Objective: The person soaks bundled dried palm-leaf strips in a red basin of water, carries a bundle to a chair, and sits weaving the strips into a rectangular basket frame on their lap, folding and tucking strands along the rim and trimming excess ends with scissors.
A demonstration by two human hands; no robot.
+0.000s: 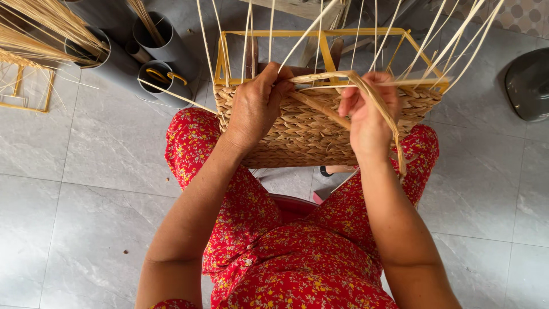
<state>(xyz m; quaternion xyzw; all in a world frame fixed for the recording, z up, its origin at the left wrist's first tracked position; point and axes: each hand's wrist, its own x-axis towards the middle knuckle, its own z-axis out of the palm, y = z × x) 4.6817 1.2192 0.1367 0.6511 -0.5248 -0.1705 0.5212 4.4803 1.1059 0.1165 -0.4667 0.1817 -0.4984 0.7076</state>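
The far side of the half-woven basket (311, 129) is tough to read: the upright straw spokes (457, 40) run off the top edge, and whatever's inside the yellow wire frame (320, 33) is mostly shadow, something brown and wooden I can't make out. The basket sits across the knees at 12 o'clock from the body, woven wall facing the camera. The left hand (254, 106) is clamped over the top rim, fingers curled shut on the weave and pinching the end of a flat straw strand (343, 77). The right hand (369, 114) is loosely closed around that same strand, which loops over it and trails down past the wrist; its fingertips are tucked out of sight. The red floral dress (286, 257) hides most of a red stool (294, 206). At 10 o'clock, grey plastic tubes (163, 54) hold straw bundles (40, 26), partly cropped. A second yellow frame (26, 88) is cut off at 9, and a dark grey object (529, 83) is clipped at 3.
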